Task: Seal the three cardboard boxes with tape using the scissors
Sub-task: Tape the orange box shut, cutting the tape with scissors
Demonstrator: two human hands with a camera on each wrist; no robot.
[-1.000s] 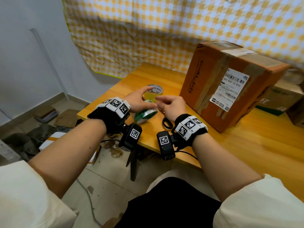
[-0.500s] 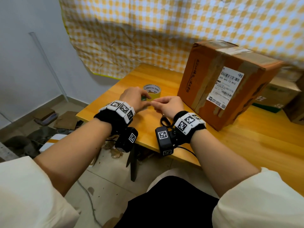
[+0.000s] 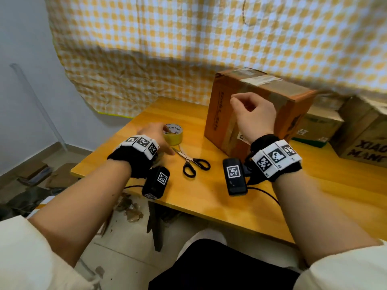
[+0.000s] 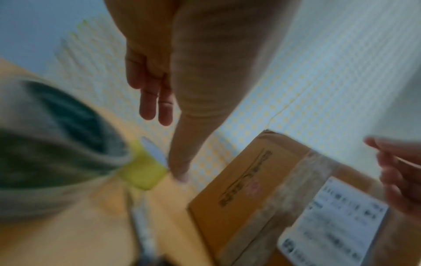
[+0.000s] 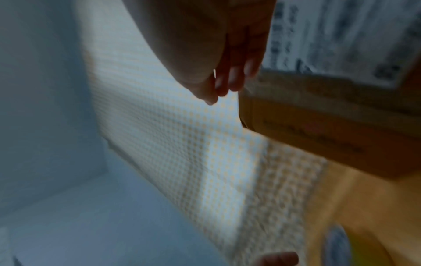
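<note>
An orange-brown cardboard box (image 3: 222, 114) with old tape across its top stands on the wooden table (image 3: 209, 195). My right hand (image 3: 251, 114) is raised in front of it, its fingertips drawn against the thumb (image 5: 212, 97); I see nothing between them. My left hand (image 3: 155, 137) hovers low beside a yellow tape roll (image 3: 174, 133), its fingers (image 4: 157, 108) straight. A blurred green tape roll (image 4: 56, 140) shows close under the left wrist, not gripped. Black-handled scissors (image 3: 191, 162) lie shut on the table between my hands.
Two more cardboard boxes stand at the far right: one with green print (image 3: 320, 126) and one with black letters (image 3: 364, 143). A yellow checked cloth (image 3: 188, 49) hangs behind the table. Cardboard scraps (image 3: 129, 208) litter the floor below the near left corner.
My hands have parted from the green roll. The right hand has risen in front of the box, the left has dropped beside the yellow roll, and the scissors now show in full.
</note>
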